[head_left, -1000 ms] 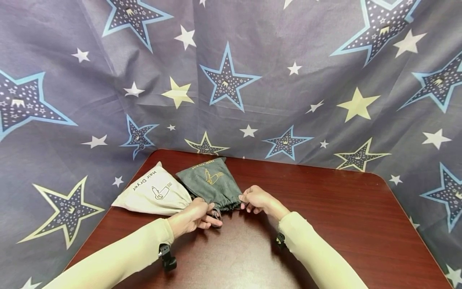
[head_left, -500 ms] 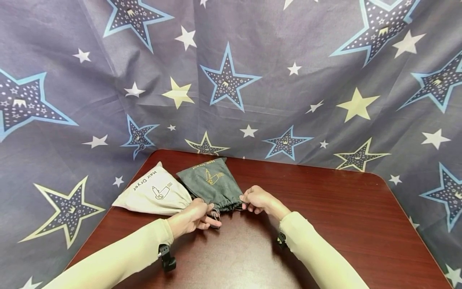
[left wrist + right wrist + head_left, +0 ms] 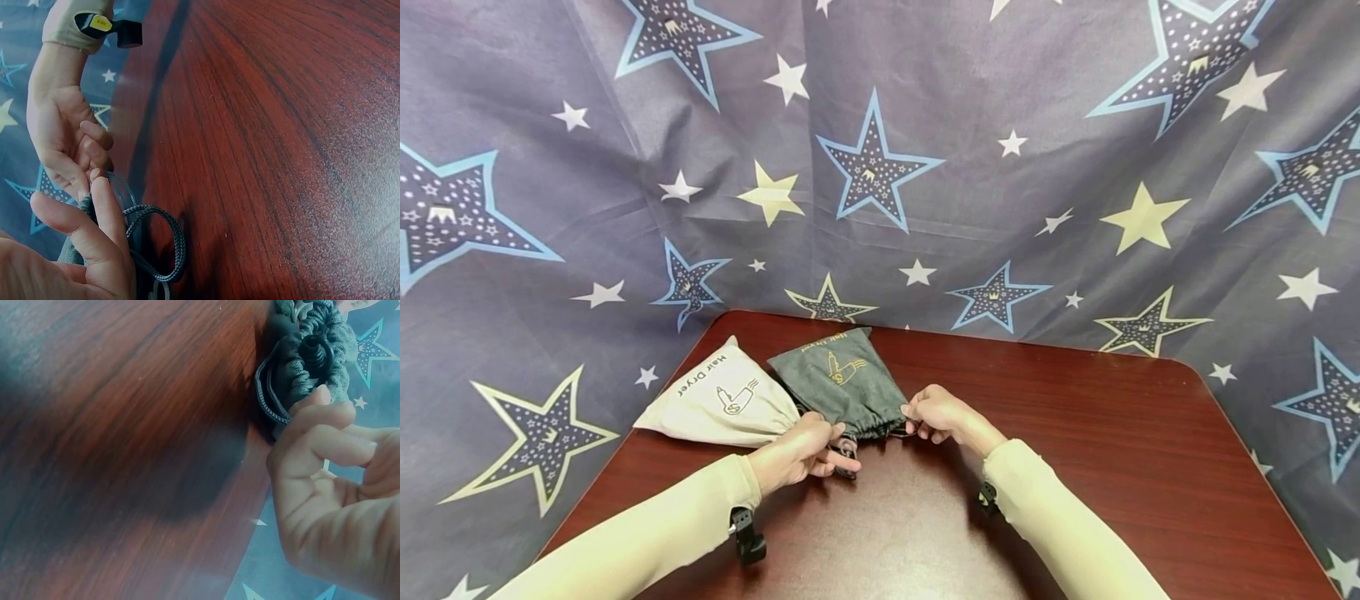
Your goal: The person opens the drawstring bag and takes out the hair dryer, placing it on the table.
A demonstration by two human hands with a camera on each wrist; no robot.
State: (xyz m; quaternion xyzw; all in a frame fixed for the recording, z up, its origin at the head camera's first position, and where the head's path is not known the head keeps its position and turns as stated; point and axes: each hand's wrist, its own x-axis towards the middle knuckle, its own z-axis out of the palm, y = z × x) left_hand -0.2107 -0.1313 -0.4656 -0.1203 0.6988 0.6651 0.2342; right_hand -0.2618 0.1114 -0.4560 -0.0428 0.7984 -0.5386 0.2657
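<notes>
A dark grey drawstring bag [image 3: 840, 379] printed "Hair Dryer" lies on the table, its gathered mouth towards me. My right hand [image 3: 942, 414] pinches the right edge of that mouth. At the left end, my left hand [image 3: 805, 450] holds the mouth with one finger stretched out straight; its exact hold is partly hidden. A looped drawstring [image 3: 178, 244] hangs by the left fingers. Inside the gathered mouth, the right wrist view shows a coiled black cord [image 3: 315, 353]. A cream drawstring bag [image 3: 722, 400], also printed "Hair Dryer", lies beside the left hand.
The dark red wooden table [image 3: 1075, 467] extends to the right and towards me. A star-patterned curtain [image 3: 880, 242] hangs behind its far edge and along the sides. Both wrists carry a small black strapped device [image 3: 748, 537].
My right hand has shifted very slightly to the right with the bag's edge. The left hand stays nearly still, while the cord loop near it has shifted a little.
</notes>
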